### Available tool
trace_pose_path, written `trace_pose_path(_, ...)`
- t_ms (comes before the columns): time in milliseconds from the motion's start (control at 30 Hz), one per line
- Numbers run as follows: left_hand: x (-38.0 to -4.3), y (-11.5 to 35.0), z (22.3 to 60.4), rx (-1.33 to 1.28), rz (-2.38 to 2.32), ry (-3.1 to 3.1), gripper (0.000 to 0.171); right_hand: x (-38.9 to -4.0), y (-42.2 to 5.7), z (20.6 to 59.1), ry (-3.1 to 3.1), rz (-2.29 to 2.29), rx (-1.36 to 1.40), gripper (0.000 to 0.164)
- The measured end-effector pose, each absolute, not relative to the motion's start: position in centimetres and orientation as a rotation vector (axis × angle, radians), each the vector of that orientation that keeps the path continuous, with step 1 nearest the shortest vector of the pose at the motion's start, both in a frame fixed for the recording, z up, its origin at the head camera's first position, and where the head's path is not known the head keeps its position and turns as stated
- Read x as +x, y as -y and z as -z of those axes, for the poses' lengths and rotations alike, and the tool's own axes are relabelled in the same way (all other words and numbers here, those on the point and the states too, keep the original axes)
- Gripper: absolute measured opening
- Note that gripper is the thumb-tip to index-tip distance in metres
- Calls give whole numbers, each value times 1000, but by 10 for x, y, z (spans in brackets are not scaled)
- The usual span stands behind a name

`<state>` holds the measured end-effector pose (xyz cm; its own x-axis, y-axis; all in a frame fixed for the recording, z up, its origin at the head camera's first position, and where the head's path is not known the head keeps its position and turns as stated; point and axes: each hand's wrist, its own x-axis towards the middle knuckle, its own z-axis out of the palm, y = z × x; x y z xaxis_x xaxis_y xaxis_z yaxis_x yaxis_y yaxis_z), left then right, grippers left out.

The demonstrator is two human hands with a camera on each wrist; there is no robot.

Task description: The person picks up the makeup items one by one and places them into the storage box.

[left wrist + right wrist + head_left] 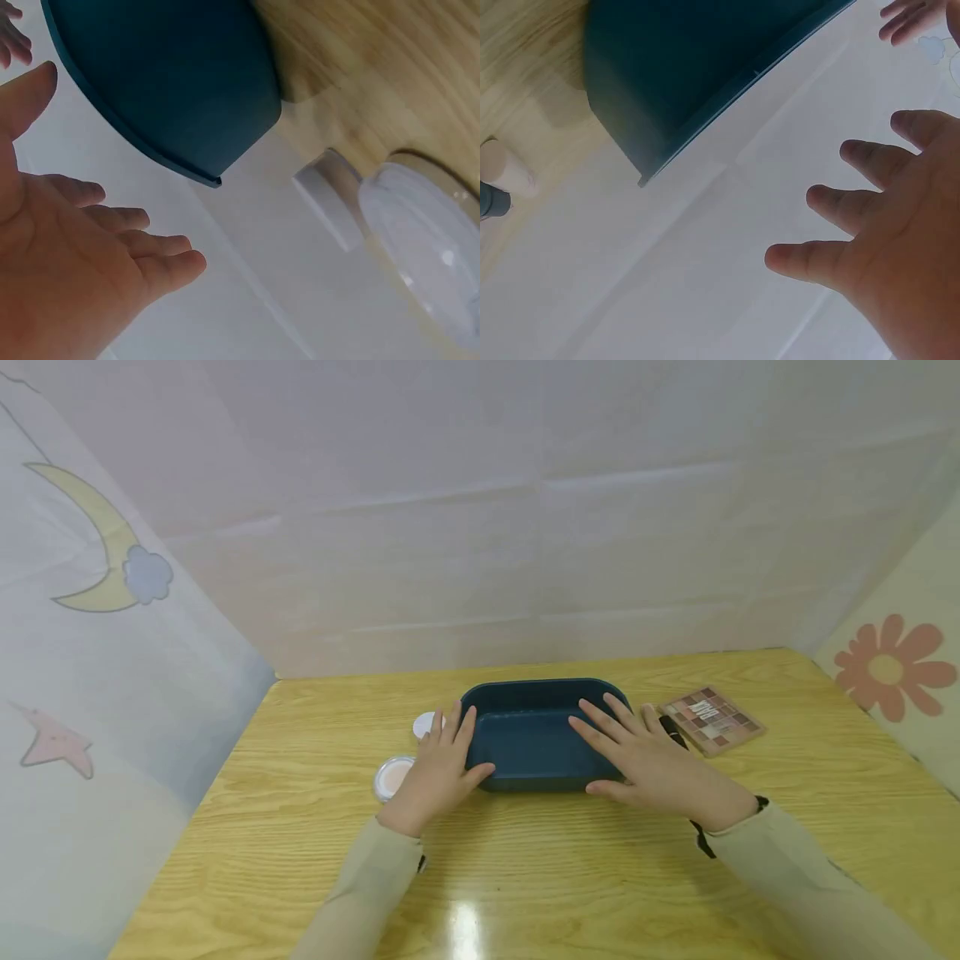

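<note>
A dark teal rectangular tray [525, 745] with rounded corners sits on the wooden table between both hands. My left hand [442, 768] hovers over its left end, fingers spread and pointing away from me. Above the right end is my right hand [652, 764], also with straight, spread fingers. In the left wrist view the left fingers [169, 270] are apart from the tray's rim [135, 135]. A gap also shows between the right fingers [810, 260] and the tray wall [652, 120] in the right wrist view. Neither hand holds anything.
Left of the tray are a round clear container [390, 777] with pale pink contents and a small white round item [424, 725], partly behind the left fingers. Right of it lie a black tube-like item [672, 729] and an eyeshadow palette [712, 720]. A cloth backdrop [480, 568] stands behind the table.
</note>
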<state>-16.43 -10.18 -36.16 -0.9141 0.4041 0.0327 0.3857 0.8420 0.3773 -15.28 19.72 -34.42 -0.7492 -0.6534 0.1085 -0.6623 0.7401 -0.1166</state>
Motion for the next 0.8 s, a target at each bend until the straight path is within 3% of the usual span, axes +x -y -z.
trace_pose_path(800,-192,103,380,117,-1661,-2495,67,-151,-223,349,2954,-279,867,79)
